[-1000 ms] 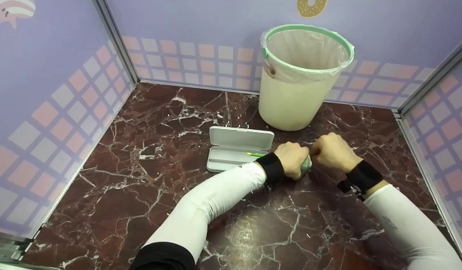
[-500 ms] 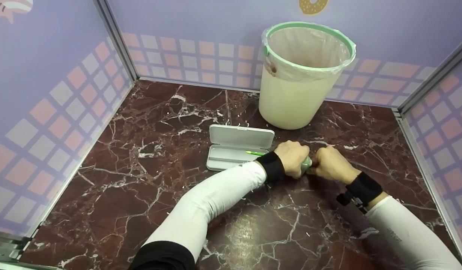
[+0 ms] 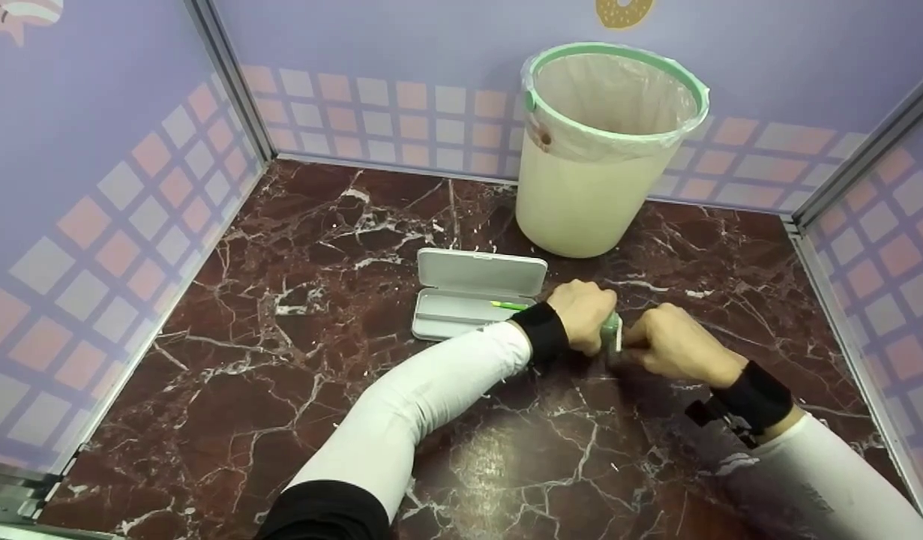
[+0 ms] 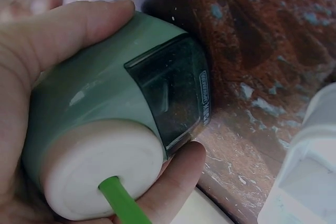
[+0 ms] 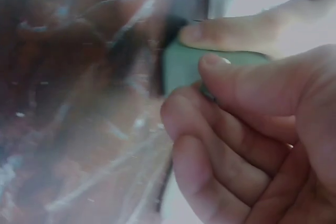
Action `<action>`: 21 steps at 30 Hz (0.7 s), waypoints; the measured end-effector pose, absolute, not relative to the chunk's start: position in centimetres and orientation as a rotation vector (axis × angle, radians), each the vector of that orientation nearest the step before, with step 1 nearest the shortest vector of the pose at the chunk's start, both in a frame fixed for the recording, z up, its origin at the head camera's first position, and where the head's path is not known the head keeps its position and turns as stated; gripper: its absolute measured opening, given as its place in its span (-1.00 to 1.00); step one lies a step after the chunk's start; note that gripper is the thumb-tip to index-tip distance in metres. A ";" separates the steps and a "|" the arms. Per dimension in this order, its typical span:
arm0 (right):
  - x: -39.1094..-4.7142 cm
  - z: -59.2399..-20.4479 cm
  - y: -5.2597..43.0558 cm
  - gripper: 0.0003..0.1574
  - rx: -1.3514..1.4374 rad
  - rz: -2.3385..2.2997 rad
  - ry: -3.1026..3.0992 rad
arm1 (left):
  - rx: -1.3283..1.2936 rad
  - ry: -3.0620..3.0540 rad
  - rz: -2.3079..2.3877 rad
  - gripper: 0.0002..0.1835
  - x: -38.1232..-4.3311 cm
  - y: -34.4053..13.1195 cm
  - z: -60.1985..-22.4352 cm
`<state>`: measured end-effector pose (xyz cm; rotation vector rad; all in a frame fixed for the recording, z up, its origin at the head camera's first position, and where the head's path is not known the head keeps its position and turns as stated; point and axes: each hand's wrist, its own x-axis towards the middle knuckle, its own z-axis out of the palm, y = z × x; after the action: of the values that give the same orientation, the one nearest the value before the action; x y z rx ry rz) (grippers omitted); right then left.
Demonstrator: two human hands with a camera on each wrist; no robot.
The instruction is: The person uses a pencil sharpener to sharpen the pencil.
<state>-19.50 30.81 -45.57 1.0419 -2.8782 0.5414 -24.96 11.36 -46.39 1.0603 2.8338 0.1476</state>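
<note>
My left hand (image 3: 581, 315) grips a green pencil sharpener (image 4: 89, 87) with a dark see-through window, close over the table. A green pencil (image 4: 123, 203) sticks into the hole in its pale round face. In the head view, a green pencil length with a yellowish end shows over the open case. At the sharpener's other end, my right hand (image 3: 678, 345) pinches the small crank knob (image 5: 208, 94) between thumb and curled fingers. The white crank arm (image 3: 618, 334) shows between the two hands. My left hand hides much of the sharpener in the head view.
A white pencil case (image 3: 482, 274) lies with its lid raised, just left of my left hand. Behind the hands stands a pale bin (image 3: 588, 195) with a green rim and plastic liner. Patterned walls enclose the marbled table (image 3: 281, 390) at the back and sides.
My right hand has swung from the sharpener's far side down to the near side, and the crank arm has turned with it. The left hand stays in place with the sharpener.
</note>
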 end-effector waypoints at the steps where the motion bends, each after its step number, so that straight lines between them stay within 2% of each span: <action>1: -19.4 -45.2 30.9 -0.44 1.054 0.543 -2.862 | 1.058 2.832 0.149 -0.54 -25.0 11.4 -46.4; 13: -19.9 -42.4 31.2 -0.54 0.978 0.480 -2.877 | 1.075 2.829 0.164 -0.51 -25.0 11.3 -46.5; 21: -21.4 -43.3 31.7 -0.77 0.881 0.462 -2.734 | 1.100 2.828 0.135 -0.50 -25.1 11.3 -46.7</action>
<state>-21.39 31.69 -43.27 0.8809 -2.7340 0.4622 -25.12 11.30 -46.68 1.0996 2.8279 0.1351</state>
